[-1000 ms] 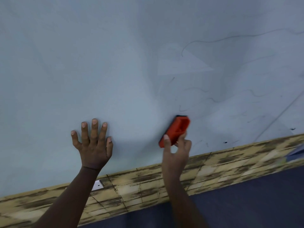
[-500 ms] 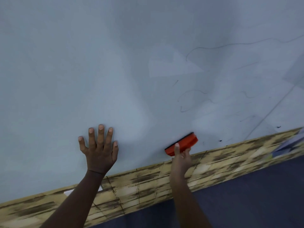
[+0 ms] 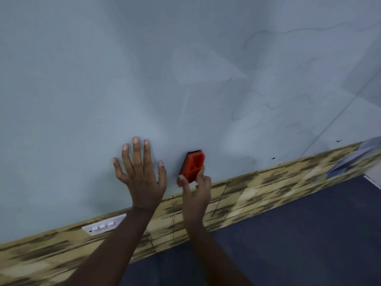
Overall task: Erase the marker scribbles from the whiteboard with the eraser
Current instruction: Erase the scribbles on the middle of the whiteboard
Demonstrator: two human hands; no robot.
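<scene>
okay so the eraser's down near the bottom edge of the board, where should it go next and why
Probably sweep the eraser up and right: faint scribbles remain there on the whiteboard, while the area around it looks clean. The right hand grips it; the left hand lies flat.

**Two bare arms reach up, one hand flat, one gripping**

Both forearms rise from the lower edge of view, bare to the wrist. The left hand (image 3: pixel 142 178) lies flat with its palm pressed forward, fingers straight and spread, thumb out to the side. Just beside it, the right hand (image 3: pixel 195 190) sits a little lower, its thumb and curled fingers pinching the eraser (image 3: pixel 192 167) from below, wrist straight.
</scene>
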